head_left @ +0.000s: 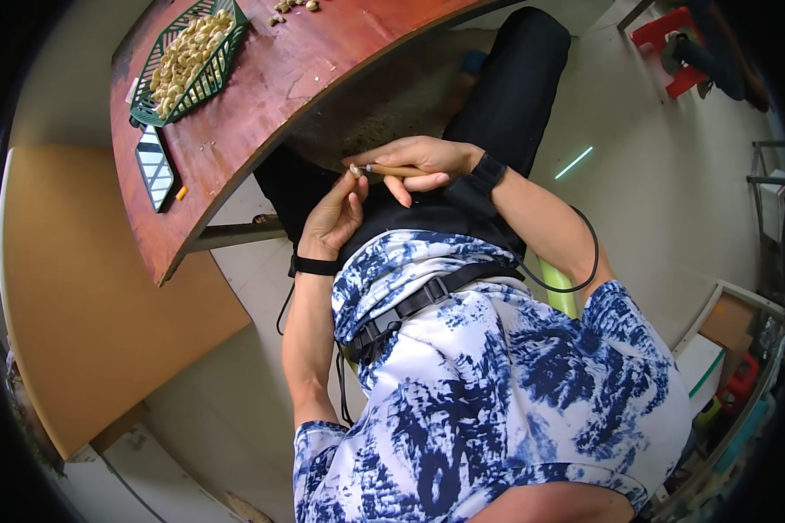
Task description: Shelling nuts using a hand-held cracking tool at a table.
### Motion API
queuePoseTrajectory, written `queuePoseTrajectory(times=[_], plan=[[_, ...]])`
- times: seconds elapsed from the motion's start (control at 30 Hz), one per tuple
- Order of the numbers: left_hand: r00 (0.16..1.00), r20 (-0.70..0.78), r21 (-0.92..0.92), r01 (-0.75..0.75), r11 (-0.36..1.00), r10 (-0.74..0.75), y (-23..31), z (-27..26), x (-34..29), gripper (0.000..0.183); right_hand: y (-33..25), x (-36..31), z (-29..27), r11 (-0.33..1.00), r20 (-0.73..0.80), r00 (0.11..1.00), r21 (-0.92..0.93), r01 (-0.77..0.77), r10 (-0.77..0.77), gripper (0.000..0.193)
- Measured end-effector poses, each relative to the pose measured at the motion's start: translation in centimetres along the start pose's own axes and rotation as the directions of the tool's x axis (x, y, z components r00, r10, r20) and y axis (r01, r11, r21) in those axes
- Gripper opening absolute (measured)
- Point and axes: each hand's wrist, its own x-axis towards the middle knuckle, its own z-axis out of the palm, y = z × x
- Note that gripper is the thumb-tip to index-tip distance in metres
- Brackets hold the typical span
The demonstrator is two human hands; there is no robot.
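Well apart from the left grip, furthest to its left, I can see a tan board. Nearer comes the reddish counter, with a dark phone and, just beside it, a short orange piece. Ahead and to the left of that same grip sits a green slatted basket heaped with pale curved nuts. Over the lap, the left grip has thumb and fingertips pinched on a small pale piece. Just to its right, the right grip is closed around a wooden-handled tool, its metal end at the piece; I can't tell whether they touch. Far off to the right grip's right is a red stool.
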Motion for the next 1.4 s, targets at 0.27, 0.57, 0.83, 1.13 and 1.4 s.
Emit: queuePoseTrajectory(times=[0.27,0.57,0.83,1.13,1.4], plan=[[1.0,0.023,-0.067,0.002,0.998,0.0,-0.9,0.4,0.3,0.012,0.2,-0.3,-0.2,0.999,0.024,0.999,-0.01,0.031,-0.031,0.042],[0.999,0.029,-0.112,0.02,0.994,-0.016,-0.5,0.3,0.5,0.013,0.5,-0.1,0.1,0.996,-0.072,0.995,0.05,0.07,-0.066,0.041],[1.0,0.008,-0.012,-0.026,1.0,0.027,0.0,0.3,0.5,0.016,1.0,0.3,-1.3,0.968,-0.083,0.996,0.244,0.049,-0.029,0.042],[0.994,0.102,-0.012,0.032,0.999,-0.031,-0.2,0.9,0.6,0.013,0.8,0.3,-1.0,0.988,-0.078,0.996,0.149,0.05,-0.039,0.038],[0.991,0.134,-0.092,0.024,0.996,-0.011,0.2,0.9,0.7,0.016,0.7,0.8,-1.6,0.988,0.012,0.995,0.123,0.094,-0.096,0.04]])
